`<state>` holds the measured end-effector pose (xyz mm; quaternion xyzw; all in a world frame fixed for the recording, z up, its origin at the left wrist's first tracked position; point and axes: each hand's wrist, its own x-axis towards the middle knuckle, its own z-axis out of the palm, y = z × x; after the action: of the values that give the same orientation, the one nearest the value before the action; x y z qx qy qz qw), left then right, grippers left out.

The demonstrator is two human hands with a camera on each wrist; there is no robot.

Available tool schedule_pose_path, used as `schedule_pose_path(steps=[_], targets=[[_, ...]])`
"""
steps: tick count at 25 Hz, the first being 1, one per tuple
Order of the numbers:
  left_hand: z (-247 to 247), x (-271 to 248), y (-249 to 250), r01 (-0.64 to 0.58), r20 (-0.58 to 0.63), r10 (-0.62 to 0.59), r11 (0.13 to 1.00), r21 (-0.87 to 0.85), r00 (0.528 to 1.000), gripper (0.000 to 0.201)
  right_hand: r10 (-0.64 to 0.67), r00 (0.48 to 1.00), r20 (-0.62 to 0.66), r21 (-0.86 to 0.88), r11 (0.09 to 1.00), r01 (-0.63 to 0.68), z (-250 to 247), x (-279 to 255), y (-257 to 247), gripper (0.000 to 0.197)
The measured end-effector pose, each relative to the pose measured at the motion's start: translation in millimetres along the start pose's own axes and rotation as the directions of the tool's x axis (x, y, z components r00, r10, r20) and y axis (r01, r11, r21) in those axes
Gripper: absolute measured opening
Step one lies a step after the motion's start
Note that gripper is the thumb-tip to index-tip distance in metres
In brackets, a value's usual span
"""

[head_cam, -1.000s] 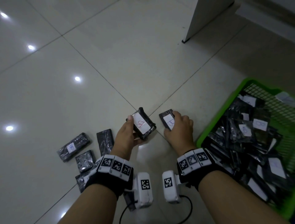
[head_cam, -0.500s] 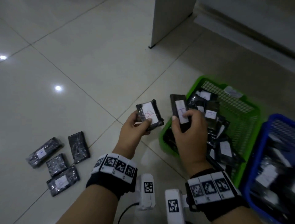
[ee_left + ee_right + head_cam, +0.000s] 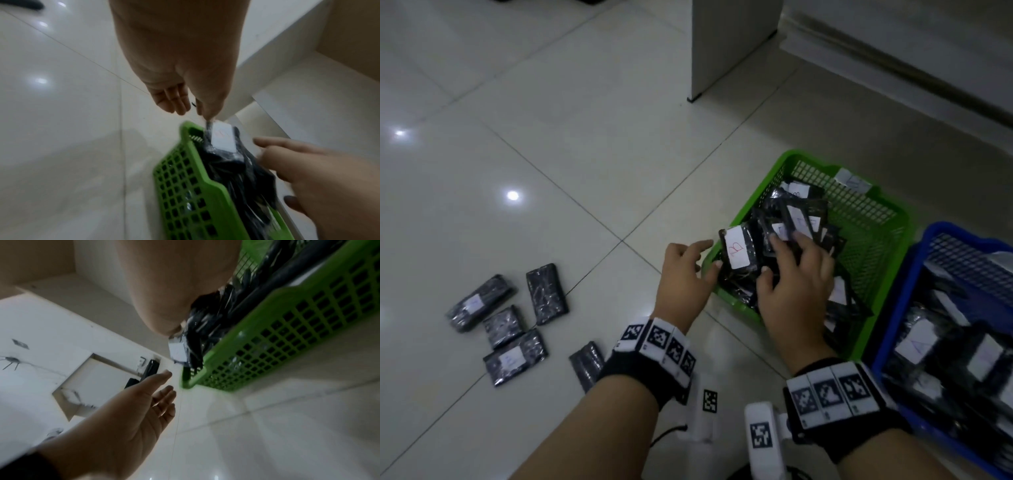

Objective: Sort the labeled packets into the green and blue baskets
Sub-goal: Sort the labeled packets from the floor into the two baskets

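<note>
The green basket [image 3: 753,205] holds a heap of black packets with white labels. A packet marked B [image 3: 739,251] lies tilted at its near left corner, also seen in the left wrist view [image 3: 223,138]. My left hand [image 3: 707,255] hovers just left of that packet with straight fingers, holding nothing. My right hand [image 3: 777,260] is spread over the heap, its fingertips touching another labeled packet [image 3: 799,219] that lies on the pile. The blue basket [image 3: 899,308], at the right, also holds labeled packets.
Several loose black packets [image 3: 515,358] lie on the tiled floor at the left, one [image 3: 585,365] just beside my left wrist. A white furniture panel [image 3: 729,44] stands beyond the green basket, and a baseboard runs along the upper right.
Both hands carried their packets right to the green basket. The left hand has let go of the B packet, and the right hand's packet now lies on the heap.
</note>
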<state>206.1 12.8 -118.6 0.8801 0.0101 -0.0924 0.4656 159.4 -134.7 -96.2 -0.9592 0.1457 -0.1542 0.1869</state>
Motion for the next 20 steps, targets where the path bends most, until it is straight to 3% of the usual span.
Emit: schedule_pose_path(steps=[2,5,8,10,11,14,16,20], targets=[[-29,-12,-28,0.021,-0.013,-0.020,0.999,0.034,1.000,0.026,-0.088,0.996,-0.003,0.188,0.978,0.087,7,-25,-25,0.036],[-82,-42,-86,0.147,-0.149,-0.136,0.987,0.068,0.979,0.020,-0.233,0.936,0.262,0.419,0.902,0.107,39,-71,-62,0.030],[-125,-73,-142,0.326,-0.368,-0.246,0.929,0.174,0.897,0.023,-0.376,0.770,0.516,0.481,0.871,0.103,78,-114,-98,0.035],[-149,-91,-170,0.469,-0.477,-0.313,0.846,0.254,0.821,0.029,-0.395,0.655,0.644,0.438,0.892,0.108,98,-137,-127,0.040],[-155,-97,-179,0.532,-0.494,-0.367,0.809,0.249,0.788,0.035,-0.374,0.622,0.688,0.388,0.914,0.120,104,-144,-137,0.046],[-167,-106,-198,0.652,-0.460,-0.543,0.750,0.110,0.703,0.062,-0.294,0.611,0.735,0.207,0.956,0.210,118,-158,-158,0.070],[-168,-106,-208,0.654,-0.455,-0.550,0.750,0.100,0.701,0.069,-0.276,0.626,0.729,0.151,0.958,0.245,124,-161,-165,0.066],[-173,-103,-225,0.641,-0.387,-0.575,0.766,0.056,0.721,0.063,-0.192,0.642,0.742,0.256,0.967,-0.007,129,-142,-175,0.048]])
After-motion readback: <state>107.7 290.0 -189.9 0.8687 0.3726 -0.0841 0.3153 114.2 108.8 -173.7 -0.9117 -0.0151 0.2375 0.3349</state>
